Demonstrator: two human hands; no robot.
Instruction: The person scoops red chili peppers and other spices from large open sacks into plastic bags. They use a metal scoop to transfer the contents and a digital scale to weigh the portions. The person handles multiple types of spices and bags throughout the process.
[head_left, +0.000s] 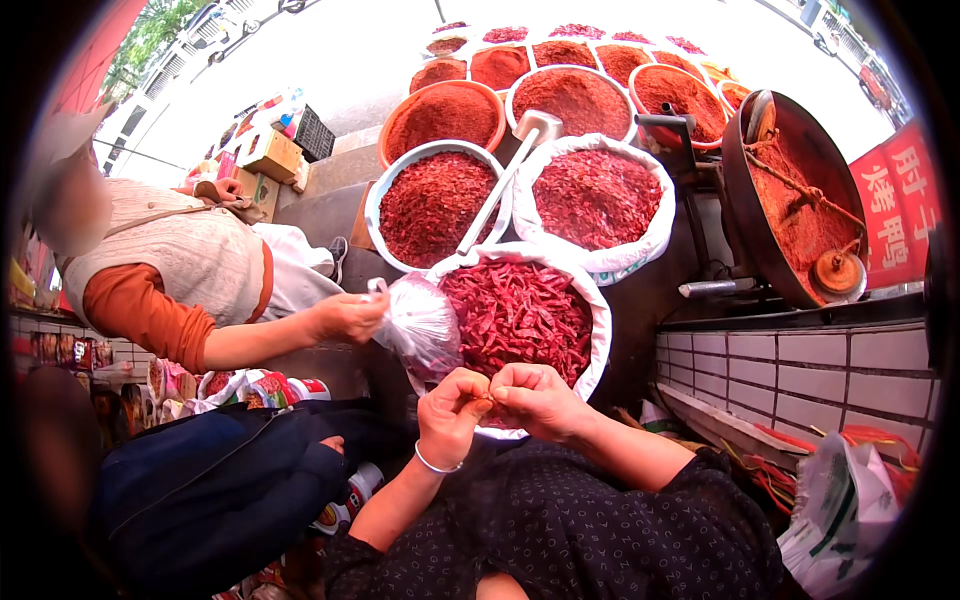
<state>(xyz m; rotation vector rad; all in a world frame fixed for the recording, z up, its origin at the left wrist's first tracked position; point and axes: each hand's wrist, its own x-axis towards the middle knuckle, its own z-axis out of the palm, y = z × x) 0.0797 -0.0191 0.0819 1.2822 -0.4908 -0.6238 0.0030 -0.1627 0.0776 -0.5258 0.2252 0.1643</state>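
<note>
My left hand, with a silver bangle at its wrist, meets my right hand in front of my body. Both pinch a tiny brownish piece between thumb and fingertips; what it is, I cannot tell. Just beyond my hands stands an open white sack of whole dried red chillies. Against its left rim hangs a knotted clear plastic bag, its top gripped by another person's hand.
A metal scoop rests across a basin of chilli flakes, beside a sack of flakes. A grinding machine's round pan stands right, above a tiled ledge. Another person in a dark jacket is close at left. Plastic bags hang lower right.
</note>
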